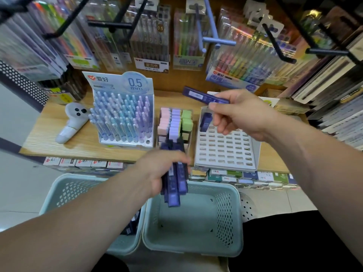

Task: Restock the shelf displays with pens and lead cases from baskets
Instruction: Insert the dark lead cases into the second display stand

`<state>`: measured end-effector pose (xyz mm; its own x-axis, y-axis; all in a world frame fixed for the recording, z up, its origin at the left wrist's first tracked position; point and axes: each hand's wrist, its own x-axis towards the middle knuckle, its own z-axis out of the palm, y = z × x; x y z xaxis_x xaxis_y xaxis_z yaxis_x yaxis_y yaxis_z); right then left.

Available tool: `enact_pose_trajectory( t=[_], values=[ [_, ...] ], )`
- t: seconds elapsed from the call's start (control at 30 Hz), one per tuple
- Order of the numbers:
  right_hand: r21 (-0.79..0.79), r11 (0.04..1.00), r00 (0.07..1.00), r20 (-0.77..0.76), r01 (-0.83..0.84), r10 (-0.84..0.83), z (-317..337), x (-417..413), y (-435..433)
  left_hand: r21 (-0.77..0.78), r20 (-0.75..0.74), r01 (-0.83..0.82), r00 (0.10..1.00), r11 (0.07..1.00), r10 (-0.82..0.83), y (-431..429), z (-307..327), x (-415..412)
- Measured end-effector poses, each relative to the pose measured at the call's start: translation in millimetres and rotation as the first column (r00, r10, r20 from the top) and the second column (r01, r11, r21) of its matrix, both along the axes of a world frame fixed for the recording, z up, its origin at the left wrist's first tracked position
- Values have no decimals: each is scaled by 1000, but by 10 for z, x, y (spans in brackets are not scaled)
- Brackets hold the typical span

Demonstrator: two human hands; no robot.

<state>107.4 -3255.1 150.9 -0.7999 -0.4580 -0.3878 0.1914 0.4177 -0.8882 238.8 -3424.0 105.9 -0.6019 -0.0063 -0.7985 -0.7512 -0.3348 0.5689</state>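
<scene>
My right hand (235, 112) pinches one dark blue lead case (204, 96) level above the white slotted display tray (225, 152). One lead case (206, 121) stands in the tray's far left slot. My left hand (163, 169) grips a bundle of several dark blue and purple lead cases (174, 185) over the right green basket (229, 213). The left green basket (64, 191) holds more dark cases (132, 224), mostly hidden by my left forearm. A 0.5 mm pen display (121, 116) full of pastel pens stands to the left on the wooden shelf (82, 138).
A clear rack of pink, purple and green erasers (174, 122) stands between the pen display and the tray. A white controller (72, 122) lies at the shelf's left. Packaged pen sets hang on black hooks (121, 26) above. Small boxes (245, 176) line the lower shelf.
</scene>
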Motion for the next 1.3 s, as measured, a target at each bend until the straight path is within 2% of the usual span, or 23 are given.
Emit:
enact_pose_trajectory(
  t=[0.07,0.13,0.23,0.5,0.67,0.8,0.9,0.97,1.17,1.3],
  values=[
    [170,983,994,-73,-65,79,-38,-49,85,13,32,57,998,998,-58,57,-21,51],
    [325,938,985,-80,-121,155,-77,-69,137,16,17,39,999,999,-39,55,-13,19],
    [451,883,984,-50,-131,171,-96,-65,141,11,-6,10,1000,1000,-10,-6,21,-57],
    [408,912,999,-1,32,-35,-214,-55,146,2,-26,-5,1000,1000,5,-30,35,-65],
    [524,852,1000,-7,-2,7,-323,-22,73,-16,-37,-11,999,1000,11,-10,8,-37],
    [640,769,964,-202,-4,173,-446,-81,71,-70,-33,82,996,994,-84,120,-69,96],
    [738,667,864,-396,97,312,-509,-128,60,-70,-34,84,996,994,-87,130,-86,109],
    [748,644,811,-471,160,346,-537,-151,67,-88,-38,70,997,994,-74,84,-87,85],
    [769,614,732,-520,177,441,-538,-192,17,-126,-20,33,999,991,-36,-16,-49,65],
    [818,564,699,-467,109,542,-515,-195,-40,-173,-48,-1,999,985,-7,-113,-54,33]
  ],
)
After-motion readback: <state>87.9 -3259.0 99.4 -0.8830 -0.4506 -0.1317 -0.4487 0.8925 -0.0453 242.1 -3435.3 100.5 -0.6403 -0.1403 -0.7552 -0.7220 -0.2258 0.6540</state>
